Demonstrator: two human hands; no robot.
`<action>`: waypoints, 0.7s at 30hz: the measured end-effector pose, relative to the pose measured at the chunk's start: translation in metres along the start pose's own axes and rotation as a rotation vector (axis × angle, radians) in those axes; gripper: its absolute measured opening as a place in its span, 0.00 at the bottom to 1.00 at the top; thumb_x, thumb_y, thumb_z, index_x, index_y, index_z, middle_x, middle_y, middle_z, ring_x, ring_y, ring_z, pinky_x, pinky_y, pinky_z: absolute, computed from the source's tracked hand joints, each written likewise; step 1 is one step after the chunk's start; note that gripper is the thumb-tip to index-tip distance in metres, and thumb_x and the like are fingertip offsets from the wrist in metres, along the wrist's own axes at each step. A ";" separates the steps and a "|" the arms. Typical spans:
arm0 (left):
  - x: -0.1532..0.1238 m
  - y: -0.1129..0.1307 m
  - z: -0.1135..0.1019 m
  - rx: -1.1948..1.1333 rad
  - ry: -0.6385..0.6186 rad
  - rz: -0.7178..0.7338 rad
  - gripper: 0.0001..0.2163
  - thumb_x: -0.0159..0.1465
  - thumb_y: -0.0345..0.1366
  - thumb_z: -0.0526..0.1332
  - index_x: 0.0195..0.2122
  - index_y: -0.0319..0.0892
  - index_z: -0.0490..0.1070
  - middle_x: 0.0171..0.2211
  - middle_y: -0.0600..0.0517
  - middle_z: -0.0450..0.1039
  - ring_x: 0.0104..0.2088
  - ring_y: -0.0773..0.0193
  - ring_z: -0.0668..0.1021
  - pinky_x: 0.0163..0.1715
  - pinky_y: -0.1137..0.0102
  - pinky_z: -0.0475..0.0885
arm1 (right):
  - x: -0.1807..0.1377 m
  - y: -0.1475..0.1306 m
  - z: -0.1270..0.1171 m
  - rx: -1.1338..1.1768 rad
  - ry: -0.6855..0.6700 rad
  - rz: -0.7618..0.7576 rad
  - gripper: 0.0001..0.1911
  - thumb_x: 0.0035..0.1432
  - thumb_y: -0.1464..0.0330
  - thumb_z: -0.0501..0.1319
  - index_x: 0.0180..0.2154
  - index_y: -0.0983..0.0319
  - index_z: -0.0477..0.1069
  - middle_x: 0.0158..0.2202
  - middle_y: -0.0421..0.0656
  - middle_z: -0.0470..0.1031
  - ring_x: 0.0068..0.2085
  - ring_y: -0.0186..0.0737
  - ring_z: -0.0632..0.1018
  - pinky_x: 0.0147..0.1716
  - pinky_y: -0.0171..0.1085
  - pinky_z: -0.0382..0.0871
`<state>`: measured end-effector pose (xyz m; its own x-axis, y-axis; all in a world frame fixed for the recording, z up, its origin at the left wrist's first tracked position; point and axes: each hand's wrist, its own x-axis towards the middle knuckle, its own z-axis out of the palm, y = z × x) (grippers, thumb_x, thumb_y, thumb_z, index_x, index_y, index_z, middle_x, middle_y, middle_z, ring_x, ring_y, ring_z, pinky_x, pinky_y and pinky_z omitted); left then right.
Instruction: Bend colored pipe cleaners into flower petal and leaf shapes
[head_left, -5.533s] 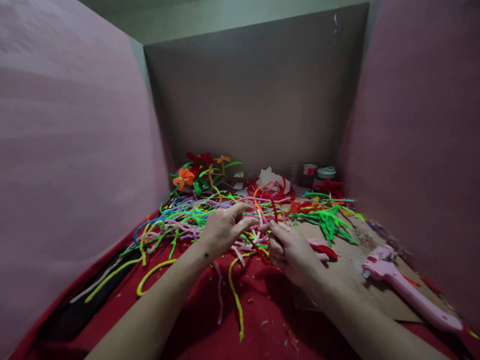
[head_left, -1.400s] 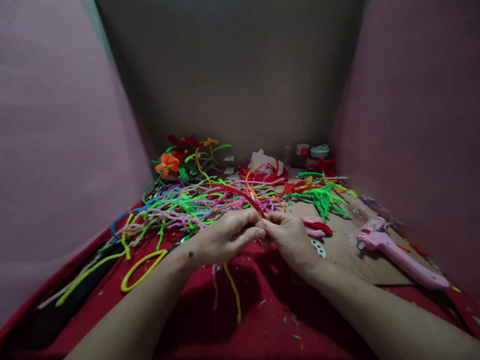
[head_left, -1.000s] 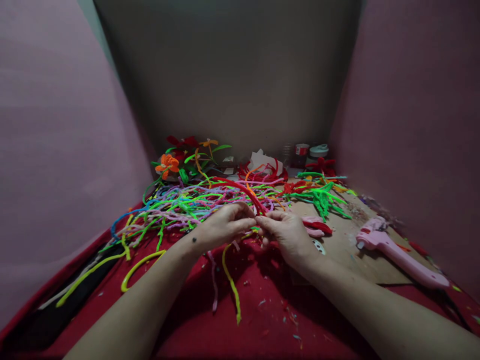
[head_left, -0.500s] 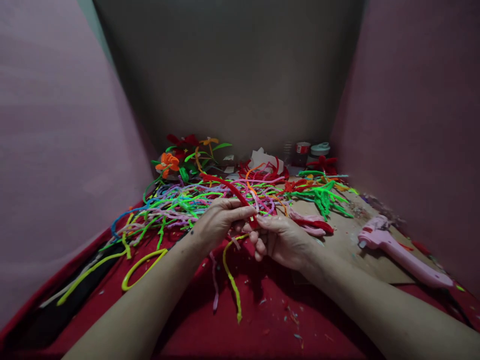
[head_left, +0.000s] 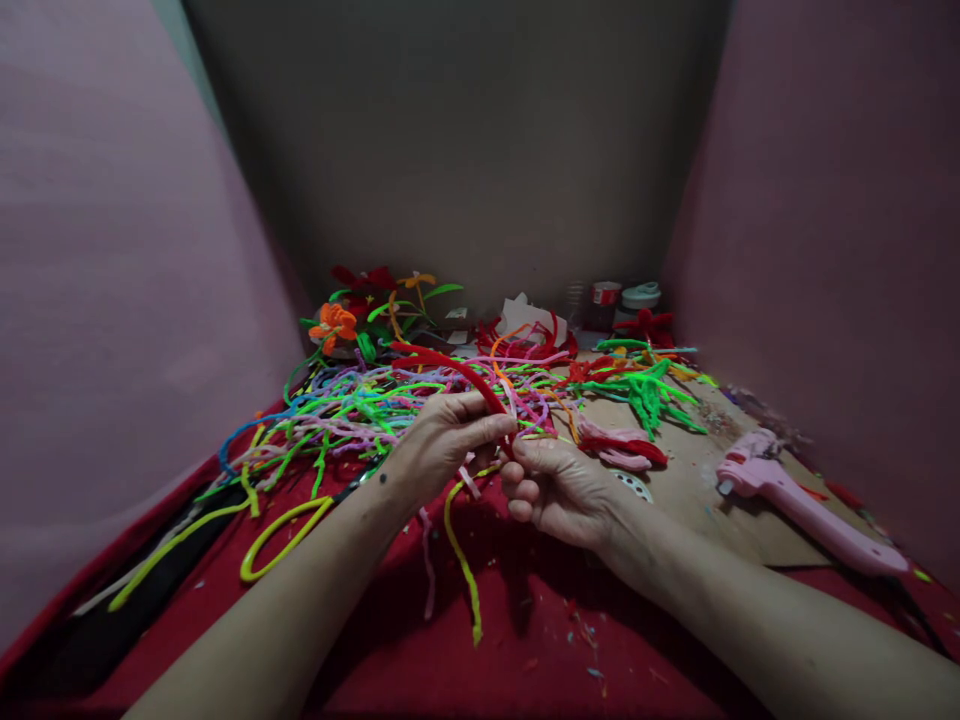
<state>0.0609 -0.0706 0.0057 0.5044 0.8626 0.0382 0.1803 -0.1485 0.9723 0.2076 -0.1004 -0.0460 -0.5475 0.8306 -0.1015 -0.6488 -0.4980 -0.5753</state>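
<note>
Between my two hands are red pipe cleaners [head_left: 474, 378], running from the fingertips up and to the left over the pile. My left hand [head_left: 454, 432] pinches them between thumb and fingers. Closed on their near end is my right hand [head_left: 551, 485], its thumb against the index finger and its other fingers curled. The two hands almost touch, and the fingers hide the gripped ends. Behind them spreads a tangled pile of coloured pipe cleaners [head_left: 360, 408]. A yellow pipe cleaner [head_left: 463, 560] hangs over the red cloth just below my hands.
A pink glue gun [head_left: 806, 500] lies on the cardboard [head_left: 739, 520] at right, near a pink and red bundle [head_left: 622, 445]. Yellow-handled scissors [head_left: 259, 560] lie at left. Pipe-cleaner flowers [head_left: 335, 325] and a lidded jar [head_left: 640, 302] stand at the back.
The red pipe cleaners' far ends have shifted slightly left and now show as separate strands. My right hand has closed in a little, its fingers curled more tightly. My left hand stays nearly in place.
</note>
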 end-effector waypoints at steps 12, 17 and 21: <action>-0.005 0.012 0.008 -0.035 0.092 -0.002 0.10 0.53 0.38 0.62 0.24 0.36 0.69 0.18 0.56 0.66 0.18 0.75 0.65 0.18 0.78 0.59 | -0.001 -0.003 0.004 -0.220 -0.006 -0.135 0.08 0.45 0.68 0.65 0.25 0.67 0.69 0.20 0.39 0.72 0.17 0.29 0.71 0.19 0.32 0.69; -0.003 0.008 0.006 0.000 0.133 -0.027 0.11 0.51 0.39 0.64 0.21 0.36 0.68 0.15 0.57 0.62 0.16 0.75 0.63 0.16 0.78 0.56 | -0.001 -0.004 0.007 -0.435 0.120 -0.224 0.11 0.43 0.65 0.66 0.24 0.66 0.69 0.19 0.38 0.72 0.15 0.29 0.70 0.16 0.30 0.67; 0.001 0.004 0.000 0.016 0.241 -0.016 0.11 0.52 0.40 0.63 0.22 0.36 0.69 0.15 0.56 0.64 0.16 0.72 0.67 0.16 0.77 0.60 | -0.001 -0.001 0.008 -0.588 0.224 -0.295 0.12 0.45 0.64 0.65 0.22 0.65 0.67 0.17 0.36 0.70 0.14 0.26 0.68 0.14 0.27 0.63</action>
<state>0.0622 -0.0707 0.0095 0.2855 0.9551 0.0789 0.2011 -0.1402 0.9695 0.2049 -0.1025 -0.0390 -0.2296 0.9733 -0.0020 -0.3249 -0.0786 -0.9425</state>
